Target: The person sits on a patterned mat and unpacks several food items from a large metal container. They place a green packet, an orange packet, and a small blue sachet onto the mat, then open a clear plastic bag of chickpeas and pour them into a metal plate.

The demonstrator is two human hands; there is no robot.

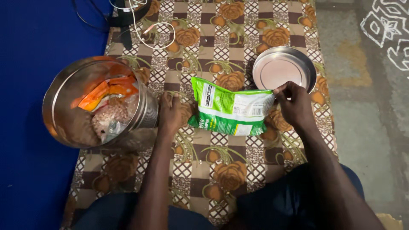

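The right hand [294, 104] pinched the top right corner of a green and white packet [230, 111], which lay flat and apparently still sealed on the patterned mat [230, 42]. The left hand [170, 113], fingers curled, rested just left of the packet; whether it gripped the packet's edge could not be told. Further left of the packet stood an open steel tin [59, 91] holding orange and clear pouches [108, 106]. An empty steel plate [284, 68] sat just beyond the packet's right end.
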